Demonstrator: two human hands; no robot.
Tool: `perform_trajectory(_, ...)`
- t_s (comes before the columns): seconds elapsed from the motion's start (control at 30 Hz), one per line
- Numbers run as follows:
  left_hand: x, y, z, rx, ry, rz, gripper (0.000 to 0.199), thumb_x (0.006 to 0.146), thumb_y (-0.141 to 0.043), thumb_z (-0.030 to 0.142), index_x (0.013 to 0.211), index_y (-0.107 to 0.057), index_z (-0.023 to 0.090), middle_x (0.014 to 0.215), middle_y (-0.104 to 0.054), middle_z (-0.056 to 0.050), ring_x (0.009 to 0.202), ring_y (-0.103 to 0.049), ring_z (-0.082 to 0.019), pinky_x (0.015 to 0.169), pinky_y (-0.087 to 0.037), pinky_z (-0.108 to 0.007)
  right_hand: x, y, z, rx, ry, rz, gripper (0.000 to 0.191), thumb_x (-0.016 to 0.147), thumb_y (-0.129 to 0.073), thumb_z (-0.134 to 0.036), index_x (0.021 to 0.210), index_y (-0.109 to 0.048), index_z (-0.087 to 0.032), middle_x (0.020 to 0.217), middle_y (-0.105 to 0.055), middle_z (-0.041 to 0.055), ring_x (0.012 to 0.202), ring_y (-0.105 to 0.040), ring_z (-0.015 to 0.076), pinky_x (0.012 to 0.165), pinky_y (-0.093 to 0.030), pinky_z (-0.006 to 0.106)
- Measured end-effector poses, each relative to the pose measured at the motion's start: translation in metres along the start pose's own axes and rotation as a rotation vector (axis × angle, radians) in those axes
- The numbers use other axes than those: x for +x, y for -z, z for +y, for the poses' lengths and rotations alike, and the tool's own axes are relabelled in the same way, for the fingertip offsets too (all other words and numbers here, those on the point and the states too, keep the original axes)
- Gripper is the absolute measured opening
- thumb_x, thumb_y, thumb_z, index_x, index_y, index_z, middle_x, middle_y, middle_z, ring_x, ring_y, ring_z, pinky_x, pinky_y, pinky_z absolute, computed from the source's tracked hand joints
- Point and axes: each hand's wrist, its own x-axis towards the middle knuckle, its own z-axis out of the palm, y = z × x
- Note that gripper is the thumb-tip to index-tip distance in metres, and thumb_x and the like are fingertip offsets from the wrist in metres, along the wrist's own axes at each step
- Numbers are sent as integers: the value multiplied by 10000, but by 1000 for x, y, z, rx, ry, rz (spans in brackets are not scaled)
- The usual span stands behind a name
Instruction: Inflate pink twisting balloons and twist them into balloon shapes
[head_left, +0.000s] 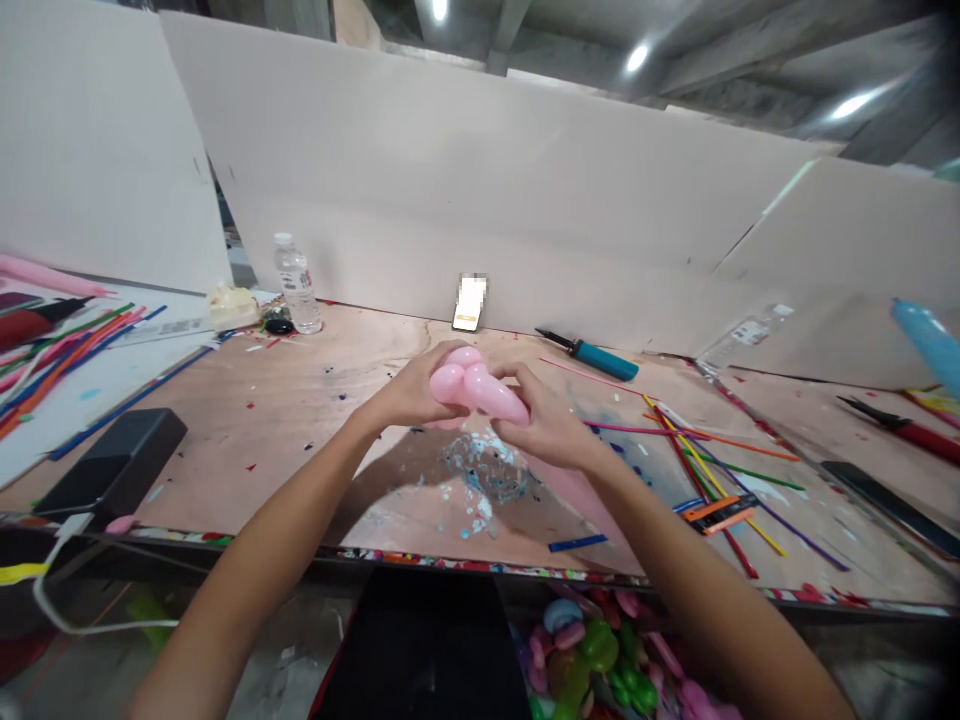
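Observation:
Above the middle of the wooden table [300,480], both my hands hold a pink modelling balloon [496,394] twisted into several bubbles. My left hand [420,385] is closed round the bubbles at its left end. With thumb and fingers, my right hand [544,415] grips the longer segment on the right. A long pink stretch of balloon shows below my right forearm, partly hidden by it. Blue and white scraps [487,470] are spread on the table under the hands.
A phone [470,302] leans on the white partition [450,180] behind a blue hand pump [604,360]. Uninflated balloons [720,460] and an orange cutter [720,514] lie right. Left are a water bottle [298,285] and a black box [116,465]. Finished balloons [600,650] fill the space below the table.

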Motion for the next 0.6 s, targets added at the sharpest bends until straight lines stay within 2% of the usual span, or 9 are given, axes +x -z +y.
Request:
perform_trajectory(0.07,-2,6,0,8,-17,-118,779,539,-805,266,1267,-529,223,1219,-569,-114,1070,-549,-313,937,-427,-468,2,20,-5,-72,0,-175,444,736,-637,-269,1161,-508,-251,1027,-648,34,852,-617,218,709,-473,344)
perform_trajectory(0.13,-3,10,1,6,-12,-247,778,533,-805,258,1265,-544,222,1206,-581,-114,1069,-553,-321,928,-434,-474,6,38,-11,-196,36,-294,394,731,-655,-300,1115,-579,-254,1028,-653,33,889,-601,235,726,-458,348)
perform_trajectory(0.2,-4,13,2,-10,8,-358,775,526,-809,247,1259,-558,216,1188,-599,-104,1062,-566,-317,923,-442,-460,11,54,-17,-253,73,-337,399,703,-658,-255,1100,-613,-256,1034,-656,32,911,-589,246,739,-451,351)
perform_trajectory(0.3,-4,17,2,-95,30,-381,781,509,-820,221,1248,-571,209,1200,-602,-91,1098,-558,-302,935,-444,-409,14,67,-23,-258,107,-337,404,713,-647,-243,1116,-618,-258,1059,-645,32,921,-584,250,757,-449,356)
perform_trajectory(0.4,-5,20,-1,-321,57,-344,700,541,-810,252,1201,-581,204,1117,-633,-87,1018,-590,-263,851,-486,-365,11,62,-27,-214,62,-275,352,771,-647,-363,1102,-619,-248,1021,-642,40,848,-594,231,720,-453,349)
perform_trajectory(0.5,-6,20,-8,-531,134,-357,537,568,-790,380,1041,-635,179,928,-665,-78,830,-615,-220,717,-510,-336,5,45,-29,-109,-27,-225,313,824,-597,-460,1013,-623,-213,844,-643,36,687,-588,185,629,-452,326)
perform_trajectory(0.6,-7,20,-16,-596,212,-378,571,533,-790,488,974,-651,153,888,-663,-92,792,-616,-220,701,-514,-345,2,32,-30,55,-83,-262,306,876,-523,-464,1021,-594,-204,719,-620,8,567,-558,145,567,-453,308)
